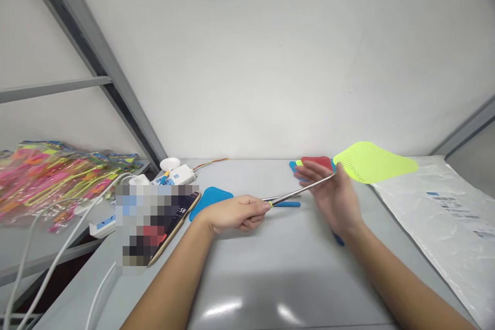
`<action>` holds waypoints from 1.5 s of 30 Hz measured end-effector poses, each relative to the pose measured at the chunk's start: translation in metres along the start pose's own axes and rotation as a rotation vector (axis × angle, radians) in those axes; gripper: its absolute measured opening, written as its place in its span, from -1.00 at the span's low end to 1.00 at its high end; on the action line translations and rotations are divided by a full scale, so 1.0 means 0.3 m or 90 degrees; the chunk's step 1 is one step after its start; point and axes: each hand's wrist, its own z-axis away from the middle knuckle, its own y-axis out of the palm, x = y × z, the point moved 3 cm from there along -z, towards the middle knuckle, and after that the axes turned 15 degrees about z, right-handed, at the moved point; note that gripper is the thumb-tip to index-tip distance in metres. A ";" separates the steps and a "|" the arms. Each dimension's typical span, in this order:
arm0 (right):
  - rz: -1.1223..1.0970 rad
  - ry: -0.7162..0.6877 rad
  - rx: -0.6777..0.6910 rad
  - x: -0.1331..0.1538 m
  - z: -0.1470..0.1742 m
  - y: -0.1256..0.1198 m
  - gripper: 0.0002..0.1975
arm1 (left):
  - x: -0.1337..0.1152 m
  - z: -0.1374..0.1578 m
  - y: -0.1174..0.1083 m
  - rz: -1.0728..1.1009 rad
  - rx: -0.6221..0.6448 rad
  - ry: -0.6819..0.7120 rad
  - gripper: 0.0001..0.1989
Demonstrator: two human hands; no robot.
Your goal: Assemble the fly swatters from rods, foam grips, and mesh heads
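My left hand (242,214) is closed round the handle end of a fly swatter with a thin metal rod and a yellow-green perforated head (373,162). The rod slants up to the right. Near the head, my right hand (334,198) has its fingers stretched out and slightly blurred, with the rod passing by the thumb; whether it touches is unclear. A blue swatter (211,201) lies on the table behind my left hand, and its handle shows beyond my fingers. Behind my right hand lie a red swatter head (317,161) and blue pieces, partly hidden.
A phone (176,224), partly pixelated, lies on the left beside a white power strip (178,175) and cables. Colourful plastic-wrapped packs (65,175) lie on a shelf further left. A white plastic mailer bag (444,211) covers the table's right side. A wall stands behind.
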 end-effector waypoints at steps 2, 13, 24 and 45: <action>0.000 -0.015 -0.088 0.004 -0.025 -0.052 -0.49 | 0.002 -0.001 -0.005 -0.006 -0.002 -0.002 -0.53; 0.053 0.012 0.116 -0.073 0.073 0.128 -0.44 | 0.009 -0.027 0.049 -0.043 0.002 0.003 -0.49; 0.039 0.000 0.010 -0.062 0.058 0.093 -0.48 | 0.016 -0.049 0.069 0.011 0.010 0.017 -0.51; 0.407 -0.052 0.104 -0.071 0.100 0.136 -0.65 | 0.069 -0.151 0.084 0.195 -0.131 0.161 -0.62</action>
